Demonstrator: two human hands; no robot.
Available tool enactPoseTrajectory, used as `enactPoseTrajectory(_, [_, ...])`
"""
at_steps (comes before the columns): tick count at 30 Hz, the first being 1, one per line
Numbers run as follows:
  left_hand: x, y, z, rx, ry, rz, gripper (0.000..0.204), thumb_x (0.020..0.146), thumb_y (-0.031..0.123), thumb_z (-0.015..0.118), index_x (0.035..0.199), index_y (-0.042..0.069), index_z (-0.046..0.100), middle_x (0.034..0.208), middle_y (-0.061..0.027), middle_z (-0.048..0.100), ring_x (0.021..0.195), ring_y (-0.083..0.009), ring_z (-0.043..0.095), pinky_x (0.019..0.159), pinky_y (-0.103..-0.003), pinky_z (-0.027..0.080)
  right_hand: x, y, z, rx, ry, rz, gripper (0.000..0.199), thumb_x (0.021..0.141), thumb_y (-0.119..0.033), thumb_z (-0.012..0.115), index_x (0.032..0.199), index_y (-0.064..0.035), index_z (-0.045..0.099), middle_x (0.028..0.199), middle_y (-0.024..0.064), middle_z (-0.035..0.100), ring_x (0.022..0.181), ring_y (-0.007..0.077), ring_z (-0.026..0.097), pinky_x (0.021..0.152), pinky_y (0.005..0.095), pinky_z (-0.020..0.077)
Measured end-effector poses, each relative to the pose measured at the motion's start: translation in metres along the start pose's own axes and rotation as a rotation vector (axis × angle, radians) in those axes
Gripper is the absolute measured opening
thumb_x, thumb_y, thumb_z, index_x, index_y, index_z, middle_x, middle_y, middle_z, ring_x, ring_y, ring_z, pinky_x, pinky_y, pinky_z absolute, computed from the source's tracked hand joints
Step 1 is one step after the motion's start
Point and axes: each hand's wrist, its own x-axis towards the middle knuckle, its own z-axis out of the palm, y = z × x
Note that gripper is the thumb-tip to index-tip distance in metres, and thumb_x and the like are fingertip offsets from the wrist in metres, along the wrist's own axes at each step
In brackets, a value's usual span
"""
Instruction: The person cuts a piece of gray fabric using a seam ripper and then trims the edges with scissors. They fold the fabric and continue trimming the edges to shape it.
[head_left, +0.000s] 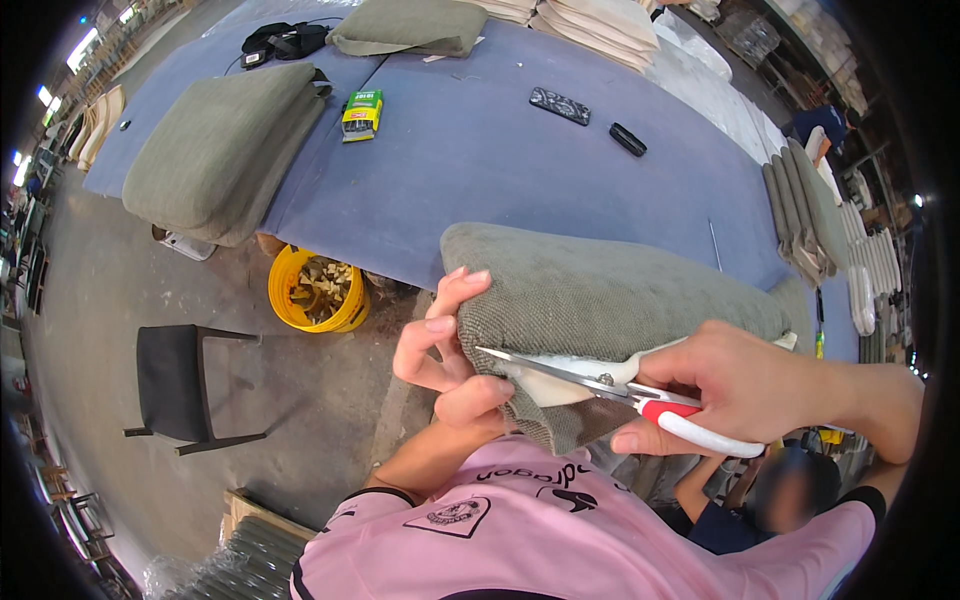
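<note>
A grey-green fabric cushion [610, 285] lies along the near edge of the blue-covered table [430, 175], one seam open toward me. White padding [548, 390] shows in that opening, with a loose fabric flap hanging beneath. My left hand [445, 350] pinches the cushion's left corner, thumb below and fingers bent over the edge. Scissors [680, 425] with red and white handles are held in my right hand [735, 380]. Their blades point left across the opening, tip close to my left fingers; whether they touch the fabric I cannot tell.
Folded grey-green cushions [220, 150] sit at the table's left. Farther back lie a green-yellow box [362, 115], a dark patterned phone [560, 105] and a black case [628, 139]. A yellow bucket [350, 318] of scraps and a black chair [172, 385] stand on the floor. Another person [725, 515] is at lower right.
</note>
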Motion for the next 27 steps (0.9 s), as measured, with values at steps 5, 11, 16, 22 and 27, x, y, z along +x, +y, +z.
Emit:
enactPoseTrajectory(5, [-0.002,-0.002,0.006,-0.037,0.067,-0.008,0.040,0.094,0.018,0.080,0.108,0.020,0.043,0.143,-0.0168,0.035,0.121,-0.0582,0.063,0.104,-0.068,0.056,0.003,0.015,0.008,0.011,0.077,-0.095,0.055,0.097,-0.050,0.079,0.077,-0.0005,0.068,0.061,0.0126,0.058,0.053,0.0280,0.052,0.053,0.0410,0.0414])
enactPoseTrajectory(11, [-0.003,-0.007,0.012,-0.063,0.247,-0.108,0.050,0.087,0.020,0.088,0.117,0.019,0.048,0.148,-0.0191,0.032,0.117,-0.0555,0.066,0.106,-0.070,0.051,-0.001,0.010,-0.006,0.108,0.037,-0.115,0.046,0.100,-0.040,0.080,0.081,0.0002,0.068,0.062,0.0101,0.056,0.055,0.0216,0.048,0.054,0.0381,0.0413])
enactPoseTrajectory(16, [0.028,-0.002,-0.023,0.100,-0.134,-0.195,0.052,0.087,0.017,0.089,0.121,0.010,0.050,0.148,-0.0219,0.031,0.115,-0.0523,0.068,0.099,-0.062,0.058,-0.017,0.008,-0.007,0.320,-0.031,-0.072,0.040,0.103,-0.039,0.076,0.098,-0.0016,0.063,0.077,0.0119,0.061,0.067,0.0244,0.057,0.064,0.0384,0.0474])
enactPoseTrajectory(22, [0.021,-0.012,0.008,0.052,0.015,-0.209,0.078,0.085,0.032,0.093,0.122,0.019,0.027,0.142,-0.0154,0.036,0.122,-0.0529,0.066,0.098,-0.056,0.066,-0.039,0.082,0.041,0.692,0.172,-0.362,0.054,0.102,-0.056,0.072,0.099,-0.0043,0.059,0.081,0.0105,0.063,0.074,0.0265,0.063,0.069,0.0387,0.0496])
enactPoseTrajectory(27, [0.028,-0.011,0.015,0.119,0.161,-0.289,0.070,0.093,0.033,0.086,0.132,0.018,0.030,0.142,-0.0138,0.041,0.124,-0.0521,0.066,0.101,-0.057,0.065,-0.042,0.189,0.094,1.014,0.872,-0.745,0.061,0.100,-0.066,0.067,0.096,-0.0059,0.057,0.086,0.0120,0.062,0.075,0.0279,0.064,0.070,0.0394,0.0509])
